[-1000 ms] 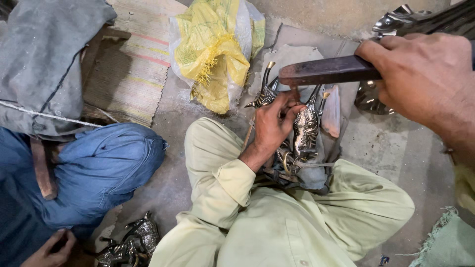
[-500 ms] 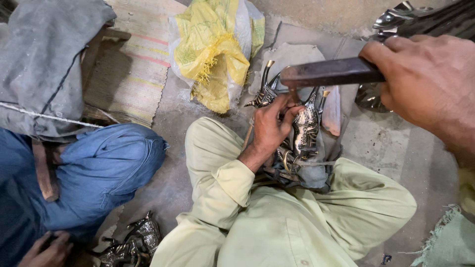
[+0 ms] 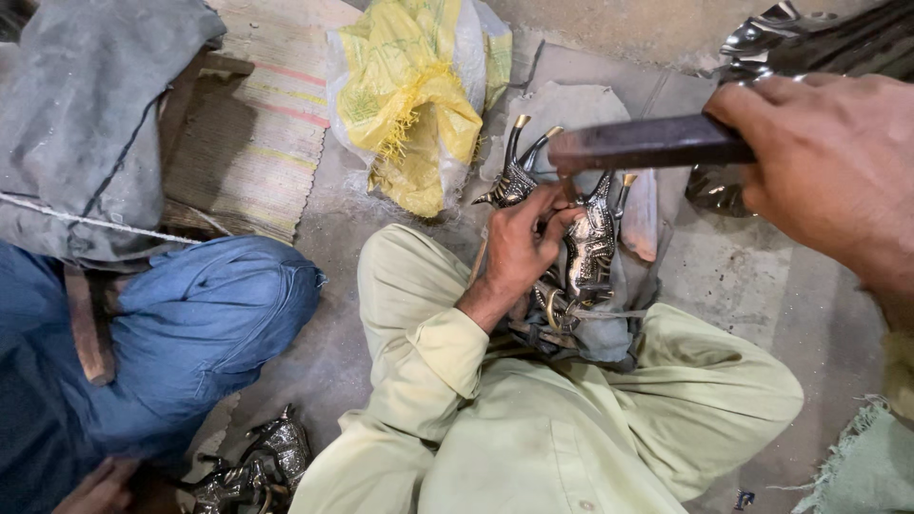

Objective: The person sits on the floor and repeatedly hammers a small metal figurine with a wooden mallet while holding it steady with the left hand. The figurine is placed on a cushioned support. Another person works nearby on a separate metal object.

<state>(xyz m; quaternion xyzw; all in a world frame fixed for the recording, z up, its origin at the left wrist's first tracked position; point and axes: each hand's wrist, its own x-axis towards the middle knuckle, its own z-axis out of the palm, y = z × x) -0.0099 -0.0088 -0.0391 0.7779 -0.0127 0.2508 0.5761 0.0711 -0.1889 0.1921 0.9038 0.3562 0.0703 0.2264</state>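
Since the earlier frame the right hand [image 3: 819,167] has drawn slightly nearer the camera, and the dark flat tool [image 3: 647,145] it grips now ends directly over the left hand [image 3: 519,246]; little else has shifted. Right hand: closed around the tool handle. Left hand: closed on a horned metal animal figurine [image 3: 590,252], pressing it onto the cloth pad [image 3: 581,109] between the knees. A 2nd figurine [image 3: 514,181] lies just beyond the left fingers. Progress, as a judgement: work on the held piece looks mid-way, with more pieces waiting. Containers: a yellow woven sack [image 3: 414,105], beyond the left hand, contents hidden. More figurines [image 3: 257,466] lie beside a co-worker's blue-trousered knee [image 3: 205,319].
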